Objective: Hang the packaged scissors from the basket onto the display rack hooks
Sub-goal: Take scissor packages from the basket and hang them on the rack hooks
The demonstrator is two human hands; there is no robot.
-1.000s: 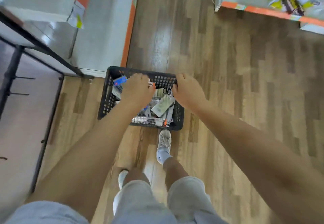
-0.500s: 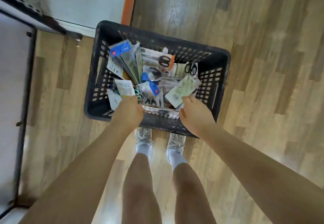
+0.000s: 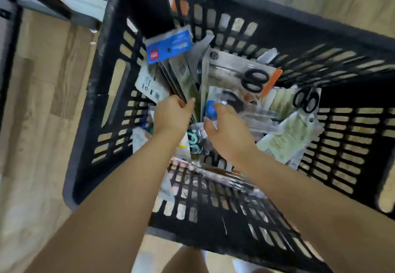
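Shop: basket (image 3: 277, 28) of packaged scissors (image 3: 254, 80)

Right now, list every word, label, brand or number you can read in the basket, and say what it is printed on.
None can be read for certain.
Blue header card: red logo and white lettering, blurred.
White package: small marks, too small.
Grey scissors package: lettering along the edge, blurred.
Green card: fine print, blurred.

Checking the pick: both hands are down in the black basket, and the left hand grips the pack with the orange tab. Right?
Not quite. In the head view the left hand in the black basket grips the blue-header packs, not the orange-tab pack. The right hand is there too.
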